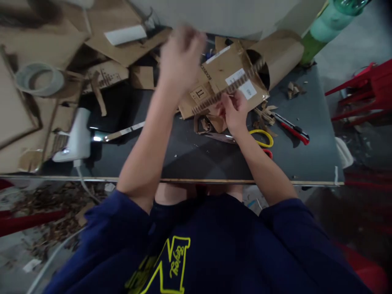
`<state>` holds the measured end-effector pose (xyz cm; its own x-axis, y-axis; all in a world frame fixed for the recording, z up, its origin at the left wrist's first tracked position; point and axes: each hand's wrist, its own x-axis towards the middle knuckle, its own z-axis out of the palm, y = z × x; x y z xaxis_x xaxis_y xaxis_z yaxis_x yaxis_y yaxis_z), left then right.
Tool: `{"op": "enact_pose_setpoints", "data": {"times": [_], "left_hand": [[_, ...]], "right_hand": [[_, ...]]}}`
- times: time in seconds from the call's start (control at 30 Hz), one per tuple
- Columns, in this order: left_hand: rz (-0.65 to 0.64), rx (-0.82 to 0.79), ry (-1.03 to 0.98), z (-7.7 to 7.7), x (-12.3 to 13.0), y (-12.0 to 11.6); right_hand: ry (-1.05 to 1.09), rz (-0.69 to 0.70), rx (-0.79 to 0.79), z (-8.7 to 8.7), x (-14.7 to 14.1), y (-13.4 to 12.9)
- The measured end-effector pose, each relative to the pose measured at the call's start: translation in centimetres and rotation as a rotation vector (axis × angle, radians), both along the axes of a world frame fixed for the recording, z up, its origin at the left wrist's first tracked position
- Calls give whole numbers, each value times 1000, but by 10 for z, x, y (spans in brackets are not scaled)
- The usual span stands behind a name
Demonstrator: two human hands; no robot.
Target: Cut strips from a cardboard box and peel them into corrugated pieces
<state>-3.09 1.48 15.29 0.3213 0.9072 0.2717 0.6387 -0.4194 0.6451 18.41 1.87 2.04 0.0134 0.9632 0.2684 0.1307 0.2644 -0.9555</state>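
My left hand is raised over the left part of a printed cardboard piece; motion blurs its fingers, so I cannot tell whether they hold anything. At the cardboard's near edge, my right hand is closed in a pinch, and what lies between the fingertips is too small to make out. White labels and a strip of exposed corrugation show on the cardboard. Scissors with yellow and red handles lie partly hidden under my right wrist. Torn cardboard scraps are close to the right hand.
A red utility knife lies on the dark table at right. Behind it are a brown cardboard tube and a green bottle. At left are a tape roll, a white glue gun and cardboard sheets.
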Motion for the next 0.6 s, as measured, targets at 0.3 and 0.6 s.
{"op": "enact_pose_setpoints", "data": {"times": [0.3,0.6], "left_hand": [[-195,-121,-31,-100,48,-1],[-68,130,68,-126,42,-10]], "right_hand": [[-136,28,9,-10,11,14],[-229,46,-2,5,-4,-13]]}}
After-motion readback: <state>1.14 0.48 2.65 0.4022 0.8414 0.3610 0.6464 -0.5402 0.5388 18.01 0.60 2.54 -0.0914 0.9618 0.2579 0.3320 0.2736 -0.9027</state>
